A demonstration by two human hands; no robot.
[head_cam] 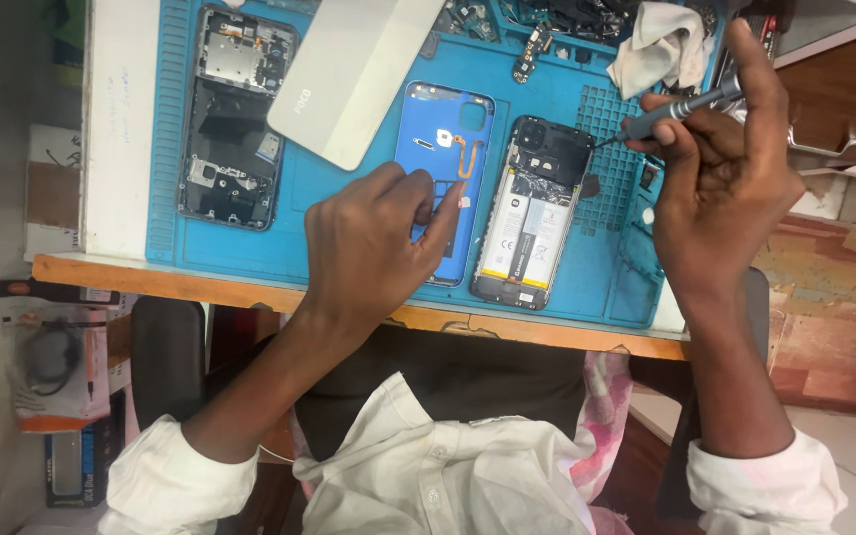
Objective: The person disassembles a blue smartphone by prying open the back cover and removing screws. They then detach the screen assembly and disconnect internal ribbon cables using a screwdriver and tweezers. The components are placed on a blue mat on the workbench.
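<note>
My left hand (374, 243) rests on a blue phone back cover (445, 139), index finger pressing its lower inside face beside an orange flex cable. An opened phone (532, 213) with its battery exposed lies just right of the cover. My right hand (730, 168) grips a small precision screwdriver (674, 111), whose tip hovers near the opened phone's top right corner. All of it lies on a blue repair mat (349, 213).
A second stripped phone frame (235, 114) lies at the mat's left. A grey back panel (354, 69) rests at the top middle. A white cloth (661, 45) and loose parts sit at the top right. The wooden table edge (200, 280) runs in front.
</note>
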